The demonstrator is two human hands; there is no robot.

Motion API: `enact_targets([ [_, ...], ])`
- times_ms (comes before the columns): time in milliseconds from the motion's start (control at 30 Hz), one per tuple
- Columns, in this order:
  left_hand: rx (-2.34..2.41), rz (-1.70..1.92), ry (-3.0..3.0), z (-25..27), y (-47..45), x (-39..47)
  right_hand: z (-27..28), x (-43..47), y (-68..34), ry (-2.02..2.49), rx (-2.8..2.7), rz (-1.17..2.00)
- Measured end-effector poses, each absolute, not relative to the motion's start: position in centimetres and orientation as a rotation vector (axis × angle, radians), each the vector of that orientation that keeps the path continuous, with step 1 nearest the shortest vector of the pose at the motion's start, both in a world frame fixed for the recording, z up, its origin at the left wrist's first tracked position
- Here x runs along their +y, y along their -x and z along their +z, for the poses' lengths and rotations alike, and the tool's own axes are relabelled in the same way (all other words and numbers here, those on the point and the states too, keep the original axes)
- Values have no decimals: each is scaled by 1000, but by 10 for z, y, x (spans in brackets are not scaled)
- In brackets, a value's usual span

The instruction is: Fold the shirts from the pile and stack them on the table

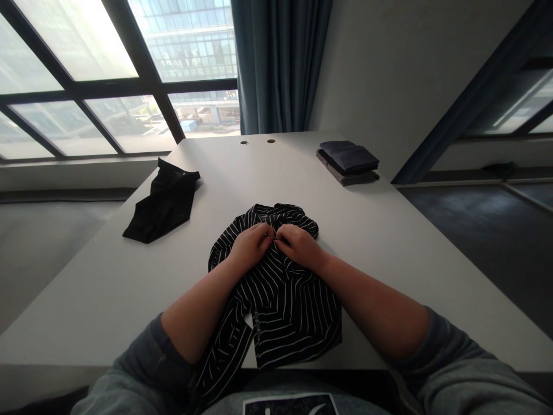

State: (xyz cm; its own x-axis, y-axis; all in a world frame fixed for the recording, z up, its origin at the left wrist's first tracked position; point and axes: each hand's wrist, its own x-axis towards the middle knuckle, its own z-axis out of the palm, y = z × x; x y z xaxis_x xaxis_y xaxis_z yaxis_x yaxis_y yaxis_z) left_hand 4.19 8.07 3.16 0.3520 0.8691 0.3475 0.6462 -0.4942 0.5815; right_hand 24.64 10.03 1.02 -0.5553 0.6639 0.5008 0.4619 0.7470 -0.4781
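A black shirt with thin white stripes (298, 311) lies rumpled on the white table, its collar end away from me and one sleeve hanging over the near edge at the left. Both hands meet near its collar. My left hand (254, 242) pinches the striped cloth with its fingers curled. Close beside it, my right hand (298, 245) is closed on the same shirt, fingertips almost touching those of the left. Whatever small part sits between the fingertips, such as a button, is too small to make out.
On the white table (259, 173), a crumpled black garment (166, 202) lies at the left. A stack of folded dark clothes (348, 161) sits at the back right. Two round cable holes are near the far edge, before a blue curtain (280, 63) and windows.
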Motion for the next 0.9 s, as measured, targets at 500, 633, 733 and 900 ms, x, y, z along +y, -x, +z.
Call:
enact_targets([
  [500, 1220, 893, -1949, 41, -41, 80, 17, 102, -251, 841, -2156, 522],
  [633, 1194, 936, -2023, 35, -43, 78, 22, 99, -251, 790, -2121, 620],
  [733, 1171, 952, -2028, 30, -44, 77, 24, 99, -252, 867, -2069, 623],
  [900, 1194, 782, -2042, 23, -44, 77, 28, 104, -256, 1003, -1890, 690],
])
